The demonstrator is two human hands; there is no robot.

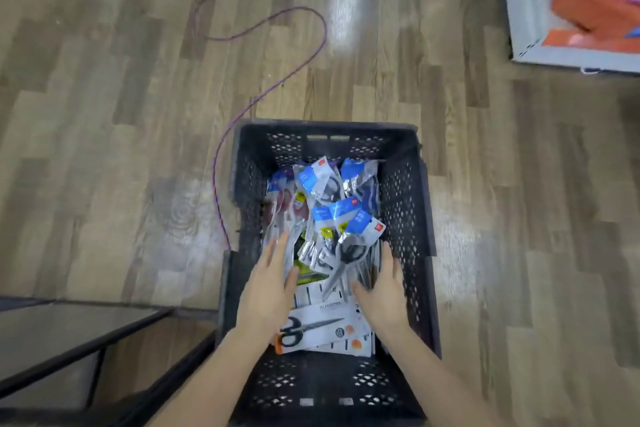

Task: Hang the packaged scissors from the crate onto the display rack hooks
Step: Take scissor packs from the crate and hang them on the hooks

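Wood-plank floor (121, 114) under black crate (405, 218), purple cord (277, 80), white box (526, 10).

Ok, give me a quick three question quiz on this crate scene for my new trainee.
1. True or false: both hands are inside the black perforated plastic crate.
2. Which packs lie nearest the person: A the blue-headed clear bags, or B the white cardboard scissors card?
3. What runs along the floor left of the crate?

Key: 1 true, left hand and right hand both open. 2 B. 3 a purple cord.
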